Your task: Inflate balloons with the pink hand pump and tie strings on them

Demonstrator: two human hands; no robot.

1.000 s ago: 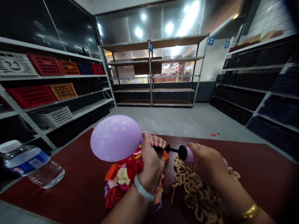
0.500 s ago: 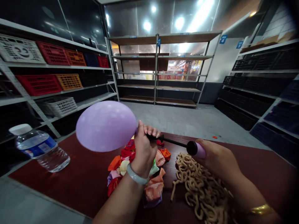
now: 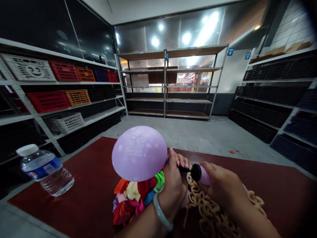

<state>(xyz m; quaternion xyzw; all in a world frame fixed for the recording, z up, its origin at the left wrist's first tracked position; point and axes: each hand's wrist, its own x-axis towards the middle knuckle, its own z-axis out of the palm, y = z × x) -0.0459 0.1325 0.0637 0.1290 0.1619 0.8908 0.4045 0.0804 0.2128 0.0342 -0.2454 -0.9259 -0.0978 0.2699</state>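
My left hand (image 3: 173, 185) is closed round the black nozzle end of a hand pump, pinching the neck of an inflated lilac balloon (image 3: 139, 153) with pale lettering. My right hand (image 3: 223, 188) is wrapped round the pump's lilac barrel (image 3: 203, 175), which is pushed in close to the left hand. Under the balloon lies a heap of flat coloured balloons (image 3: 135, 198). A tangle of beige cord (image 3: 215, 218) lies under my right hand. Both rest on the dark red table (image 3: 86, 195).
A water bottle (image 3: 44, 170) with a white cap lies tilted at the table's left. Shelves with red, orange and white crates (image 3: 59, 99) run along the left. Bare shelving (image 3: 168, 82) stands at the back and dark racks (image 3: 277, 96) on the right.
The pump barrel has been pushed in toward my left hand, hiding the black rod. The balloon has shifted right and lower in view and looks slightly bigger.
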